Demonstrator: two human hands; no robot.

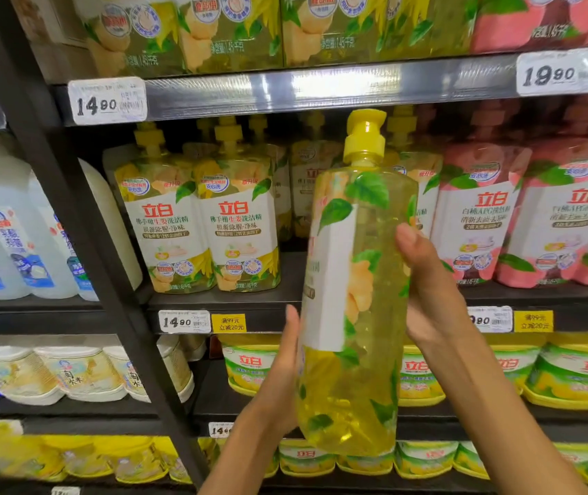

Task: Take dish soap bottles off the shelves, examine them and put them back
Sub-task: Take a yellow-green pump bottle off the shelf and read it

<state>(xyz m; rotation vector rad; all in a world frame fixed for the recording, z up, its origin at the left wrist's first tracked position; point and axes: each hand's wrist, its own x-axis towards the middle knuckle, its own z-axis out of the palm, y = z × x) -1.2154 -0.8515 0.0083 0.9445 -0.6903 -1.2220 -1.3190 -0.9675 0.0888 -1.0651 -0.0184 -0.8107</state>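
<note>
A tall clear bottle of yellow dish soap (360, 298) with a yellow pump top and a leaf-printed label is held upright in front of the shelves. My right hand (428, 284) grips its right side, thumb on the front. My left hand (283, 369) presses flat against its lower left side with straight fingers. The bottle is turned so its white label edge faces left. Behind it on the middle shelf (221, 301) stand more yellow-capped soap bottles (199, 223).
Pink soap bottles (521, 216) fill the shelf's right part. White bottles (17, 237) stand left of the black upright post (81, 216). Yellow tubs (571, 373) line the lower shelves. Price tags (106, 100) hang on the shelf edges.
</note>
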